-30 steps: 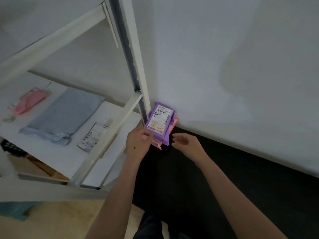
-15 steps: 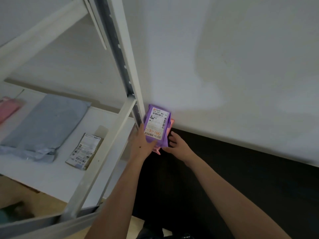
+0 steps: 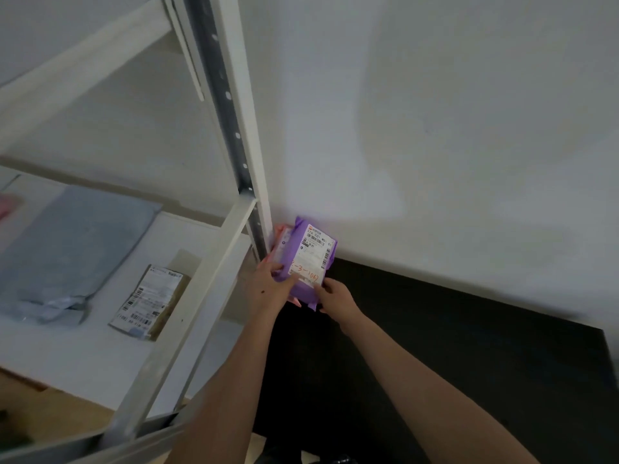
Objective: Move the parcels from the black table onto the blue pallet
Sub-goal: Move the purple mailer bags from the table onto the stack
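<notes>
A purple parcel (image 3: 310, 256) with a white shipping label stands tilted at the far left corner of the black table (image 3: 435, 346), against the white wall. A pink parcel (image 3: 280, 238) lies right behind it, mostly hidden. My left hand (image 3: 269, 289) grips the left lower edge of the two parcels, thumb on the purple front. My right hand (image 3: 336, 294) pinches the purple parcel's lower right corner. The blue pallet is not in view.
A white metal shelf rack (image 3: 231, 135) stands just left of the table, its upright post touching the parcels. On its shelf lie a grey mailer bag (image 3: 67, 249) and a small labelled brown packet (image 3: 150, 301). The white wall (image 3: 435, 128) backs the table.
Both hands have closed on the parcels; the right hand moved in from beside them. The purple parcel now leans to the right, and the pink one shows at its upper left.
</notes>
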Demonstrator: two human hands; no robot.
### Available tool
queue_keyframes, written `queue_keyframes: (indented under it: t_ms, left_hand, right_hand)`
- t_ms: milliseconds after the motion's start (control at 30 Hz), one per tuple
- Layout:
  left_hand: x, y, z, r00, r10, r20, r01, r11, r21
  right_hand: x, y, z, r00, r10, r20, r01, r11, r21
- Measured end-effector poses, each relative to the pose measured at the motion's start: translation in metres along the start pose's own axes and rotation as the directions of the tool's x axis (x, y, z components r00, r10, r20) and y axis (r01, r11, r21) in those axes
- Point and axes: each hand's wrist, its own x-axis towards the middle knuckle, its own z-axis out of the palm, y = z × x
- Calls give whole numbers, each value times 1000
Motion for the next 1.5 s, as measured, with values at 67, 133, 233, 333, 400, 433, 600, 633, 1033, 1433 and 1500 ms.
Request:
queue_keyframes:
  t_ms: [67, 133, 233, 333, 400, 433, 600, 633, 1033, 1433, 1500]
  left_hand:
    - [-1, 4, 5, 999, -29, 23, 30, 998, -46]
    - [-3, 8, 7, 997, -58, 50, 64, 991, -119]
    - [-6, 14, 6, 991, -109, 83, 123, 973, -194]
    - [-11, 21, 2, 979, -130, 160, 169, 950, -264]
    - [-16, 24, -2, 973, -136, 188, 186, 942, -280]
    - [-19, 26, -3, 971, -140, 196, 195, 934, -298]
    - [-33, 35, -18, 963, -107, 246, 204, 889, -410]
    - [-37, 40, -22, 963, -76, 260, 187, 882, -433]
    - [-93, 110, -60, 919, 273, 283, -140, 900, -413]
    - [-97, 125, -64, 865, 369, 340, -209, 881, -424]
    - [-97, 126, -63, 851, 388, 354, -223, 878, -424]
  right_hand:
    - [-4, 4, 1, 995, 8, -100, -9, 1000, -9]
    - [-9, 7, 0, 987, -6, -159, 3, 1000, -20]
    - [-20, 9, -6, 980, -39, -195, 30, 998, -51]
    - [-32, 8, -15, 970, -88, -227, 86, 996, -21]
    - [-41, 3, -23, 960, -114, -257, 128, 991, 41]
    - [-47, -1, -27, 955, -127, -268, 151, 986, 71]
    - [-77, -17, -49, 933, -235, -274, 275, 955, 116]
    - [-83, -21, -53, 927, -254, -277, 298, 946, 130]
    - [-164, -60, -95, 851, -424, -310, 509, 813, 284]
    - [-192, -69, -101, 797, -464, -386, 564, 800, 203]
    - [-196, -69, -101, 787, -464, -406, 572, 797, 197]
